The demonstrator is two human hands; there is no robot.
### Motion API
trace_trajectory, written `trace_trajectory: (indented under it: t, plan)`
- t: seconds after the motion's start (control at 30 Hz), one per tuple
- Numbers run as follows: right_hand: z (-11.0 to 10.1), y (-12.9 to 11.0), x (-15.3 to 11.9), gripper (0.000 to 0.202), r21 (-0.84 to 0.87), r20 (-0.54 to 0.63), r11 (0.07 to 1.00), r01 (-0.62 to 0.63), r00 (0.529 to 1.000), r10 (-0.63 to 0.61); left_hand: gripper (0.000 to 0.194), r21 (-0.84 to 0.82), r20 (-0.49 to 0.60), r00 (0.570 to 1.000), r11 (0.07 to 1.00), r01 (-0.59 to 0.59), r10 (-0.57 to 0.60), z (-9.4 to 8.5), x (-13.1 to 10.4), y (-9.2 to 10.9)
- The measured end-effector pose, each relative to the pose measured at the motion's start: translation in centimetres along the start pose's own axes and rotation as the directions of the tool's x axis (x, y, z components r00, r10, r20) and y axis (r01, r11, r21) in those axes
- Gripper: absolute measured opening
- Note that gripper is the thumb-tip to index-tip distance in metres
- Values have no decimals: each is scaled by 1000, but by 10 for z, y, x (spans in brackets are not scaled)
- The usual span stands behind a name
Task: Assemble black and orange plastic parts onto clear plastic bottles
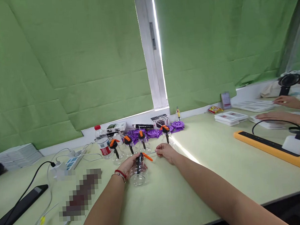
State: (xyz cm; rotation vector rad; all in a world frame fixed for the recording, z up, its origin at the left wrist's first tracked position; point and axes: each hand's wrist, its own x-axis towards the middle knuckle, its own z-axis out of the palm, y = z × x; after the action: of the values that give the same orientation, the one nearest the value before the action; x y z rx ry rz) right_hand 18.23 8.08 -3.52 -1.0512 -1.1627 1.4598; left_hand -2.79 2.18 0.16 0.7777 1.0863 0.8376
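Left hand gripping clear rounded black-and-orange-topped bottle, right hand pinching thin pale rod; flat pale-green tabletop runs to near edge.

Bottle in left hand, apparent rod in right

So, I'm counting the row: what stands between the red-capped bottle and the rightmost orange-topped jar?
In the head view, three similar clear jars stand between the red-capped bottle and the rightmost jar.
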Motion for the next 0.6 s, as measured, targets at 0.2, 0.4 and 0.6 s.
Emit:
trace_trajectory:
  t: [0.2, 0.4, 0.6]
  plan:
    - [-3, 1, -2, 31, -52, 29, 998, -42, 999, 43, 32, -16, 10, 997, 997, -77, 77, -6, 1, -5]
    - [-6, 1, -7, 20, -114, 59, 993, -21, 998, 28, 32, 9, 15, 991, 991, -132, 131, -3, -6, -10]
    - [-5, -1, -10, 28, -145, 68, 989, -22, 997, 33, 31, 54, -1, 985, 984, -171, 172, 0, -9, -11]
